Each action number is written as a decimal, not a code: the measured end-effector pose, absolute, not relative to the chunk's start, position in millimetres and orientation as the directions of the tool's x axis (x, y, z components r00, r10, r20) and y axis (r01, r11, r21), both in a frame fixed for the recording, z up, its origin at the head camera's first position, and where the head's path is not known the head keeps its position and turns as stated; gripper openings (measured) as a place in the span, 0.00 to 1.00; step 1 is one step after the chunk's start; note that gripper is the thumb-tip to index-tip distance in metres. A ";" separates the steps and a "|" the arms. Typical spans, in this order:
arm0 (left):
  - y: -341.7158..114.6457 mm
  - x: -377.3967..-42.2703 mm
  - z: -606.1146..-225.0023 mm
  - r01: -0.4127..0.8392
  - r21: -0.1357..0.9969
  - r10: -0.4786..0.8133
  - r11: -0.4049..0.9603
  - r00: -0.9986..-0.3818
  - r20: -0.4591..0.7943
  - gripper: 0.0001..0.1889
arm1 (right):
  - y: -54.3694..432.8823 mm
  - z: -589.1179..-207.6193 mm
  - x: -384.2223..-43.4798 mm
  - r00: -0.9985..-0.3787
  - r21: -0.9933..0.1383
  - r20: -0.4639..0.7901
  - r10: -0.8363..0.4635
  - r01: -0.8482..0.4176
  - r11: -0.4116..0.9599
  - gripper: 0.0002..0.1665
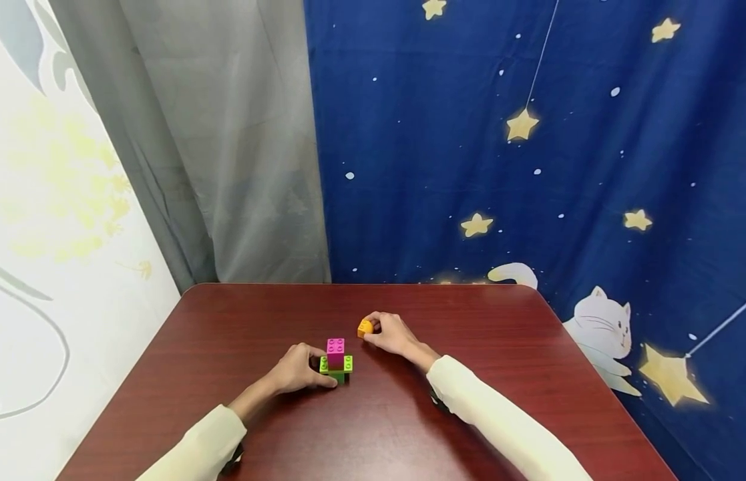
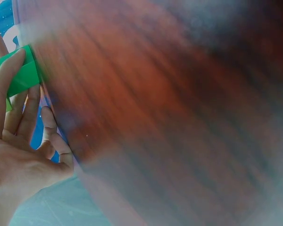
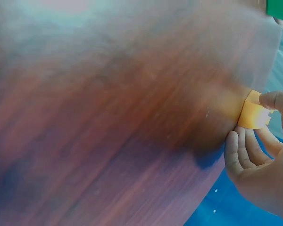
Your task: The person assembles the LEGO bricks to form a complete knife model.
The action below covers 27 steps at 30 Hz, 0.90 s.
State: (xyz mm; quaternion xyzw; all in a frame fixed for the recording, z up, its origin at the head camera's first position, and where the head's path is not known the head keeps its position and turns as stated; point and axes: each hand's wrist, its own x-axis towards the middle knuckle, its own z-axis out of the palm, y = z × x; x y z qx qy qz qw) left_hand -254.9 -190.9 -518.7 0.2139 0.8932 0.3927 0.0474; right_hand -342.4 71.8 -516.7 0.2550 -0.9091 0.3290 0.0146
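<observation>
My left hand (image 1: 297, 369) grips a small stack of toy building blocks between thumb and fingers. At its base is a dark green block (image 2: 26, 73), with a lime green block (image 1: 348, 363) across it and a magenta block (image 1: 335, 347) on top, studs up. Farther back and to the right, my right hand (image 1: 392, 333) pinches a yellow-orange block (image 1: 364, 328) with a rounded side. In the right wrist view the thumb lies on one side of this orange block (image 3: 253, 113) and fingers on the other. The two hands' blocks stand apart.
A dark red-brown wooden table (image 1: 373, 427) with rounded far corners lies under both hands. Behind it hang a grey curtain (image 1: 264, 167) and a blue curtain (image 1: 421, 167) with stars and a white cat. A pale patterned curtain (image 1: 66, 267) borders the left side.
</observation>
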 end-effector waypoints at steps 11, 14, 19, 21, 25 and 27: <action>-190.4 -251.7 -518.4 0.349 0.719 0.420 0.600 -0.903 0.088 0.18 | 81.3 -516.3 -320.9 -0.842 -0.542 0.219 -0.493 -0.525 0.656 0.16; -190.5 -250.6 -518.0 0.349 0.720 0.422 0.600 -0.903 0.086 0.18 | 83.1 -516.5 -315.5 -0.833 -0.534 0.223 -0.506 -0.539 0.651 0.17; -190.1 -250.2 -517.7 0.342 0.729 0.422 0.593 -0.903 0.081 0.19 | 87.1 -515.6 -309.3 -0.818 -0.540 0.227 -0.529 -0.558 0.631 0.18; -190.3 -250.0 -517.7 0.343 0.730 0.422 0.592 -0.903 0.081 0.19 | 88.6 -515.9 -307.5 -0.809 -0.535 0.228 -0.541 -0.568 0.625 0.18; -190.5 -249.9 -517.4 0.347 0.722 0.422 0.598 -0.903 0.085 0.18 | 91.3 -515.9 -303.2 -0.796 -0.542 0.225 -0.562 -0.581 0.607 0.19; -190.8 -249.4 -517.0 0.348 0.721 0.422 0.599 -0.903 0.085 0.18 | 92.4 -515.5 -301.2 -0.790 -0.551 0.227 -0.570 -0.587 0.594 0.20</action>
